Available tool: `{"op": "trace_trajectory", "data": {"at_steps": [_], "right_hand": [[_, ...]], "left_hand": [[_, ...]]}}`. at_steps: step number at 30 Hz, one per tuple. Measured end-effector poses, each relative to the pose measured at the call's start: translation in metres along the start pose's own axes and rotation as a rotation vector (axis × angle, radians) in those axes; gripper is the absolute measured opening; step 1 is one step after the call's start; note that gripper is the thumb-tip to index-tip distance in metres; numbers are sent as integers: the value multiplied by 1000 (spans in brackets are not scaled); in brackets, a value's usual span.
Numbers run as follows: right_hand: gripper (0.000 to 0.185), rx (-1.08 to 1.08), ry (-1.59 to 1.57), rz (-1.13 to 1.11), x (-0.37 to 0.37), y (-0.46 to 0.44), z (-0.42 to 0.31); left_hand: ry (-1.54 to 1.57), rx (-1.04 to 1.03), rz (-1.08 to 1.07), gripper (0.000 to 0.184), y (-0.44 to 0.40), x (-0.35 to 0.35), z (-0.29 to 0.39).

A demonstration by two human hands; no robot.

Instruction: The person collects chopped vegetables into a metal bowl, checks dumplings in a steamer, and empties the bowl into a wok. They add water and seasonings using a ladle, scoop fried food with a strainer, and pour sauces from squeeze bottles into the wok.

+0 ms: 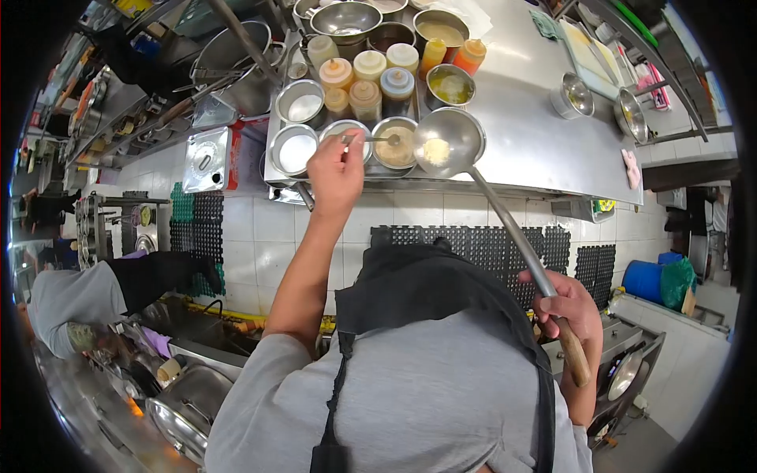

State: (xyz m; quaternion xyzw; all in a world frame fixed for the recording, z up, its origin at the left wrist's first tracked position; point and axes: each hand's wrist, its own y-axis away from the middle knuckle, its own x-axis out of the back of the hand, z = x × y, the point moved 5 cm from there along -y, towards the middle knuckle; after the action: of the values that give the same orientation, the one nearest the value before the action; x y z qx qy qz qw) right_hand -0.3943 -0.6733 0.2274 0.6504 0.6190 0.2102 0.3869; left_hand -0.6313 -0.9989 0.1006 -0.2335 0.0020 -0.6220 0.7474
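My right hand point(569, 309) is wrapped round the long handle of a big metal ladle point(449, 126). A small heap of pale yellow powder point(436, 150) lies in the ladle's bowl, which is held level with the counter's front edge. In my left hand point(337, 167) a small metal spoon point(378, 139) is pinched by its handle. The spoon's tip is over or in a round tin of light brown powder point(395, 153); I cannot tell whether it touches. Beside that tin are a tin of white powder point(295, 153) and another metal tin point(344, 130), partly hidden by my left hand.
Several squeeze bottles point(365, 101) stand behind the tins. A pot with yellow-green liquid point(450, 85) is to their right, by the steel counter point(524, 118). A person in a grey shirt point(75, 303) bends at the left, near woks point(185, 410).
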Motion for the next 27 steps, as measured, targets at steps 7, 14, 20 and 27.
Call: {"op": "trace_trajectory", "data": {"at_steps": [7,14,20,27], "right_hand": [[57,45,12,63,11,5,3],[56,47,21,62,14,10,5],[56,19,38,55,13,10,4],[53,17,56,46,11,7,6]], "left_hand": [[65,88,-52,18,4,-14,-25],[252,438,52,23,7,-5,-67],[266,454,45,24,11,-5,-70],[363,448,127,25,6,7,-77]]}}
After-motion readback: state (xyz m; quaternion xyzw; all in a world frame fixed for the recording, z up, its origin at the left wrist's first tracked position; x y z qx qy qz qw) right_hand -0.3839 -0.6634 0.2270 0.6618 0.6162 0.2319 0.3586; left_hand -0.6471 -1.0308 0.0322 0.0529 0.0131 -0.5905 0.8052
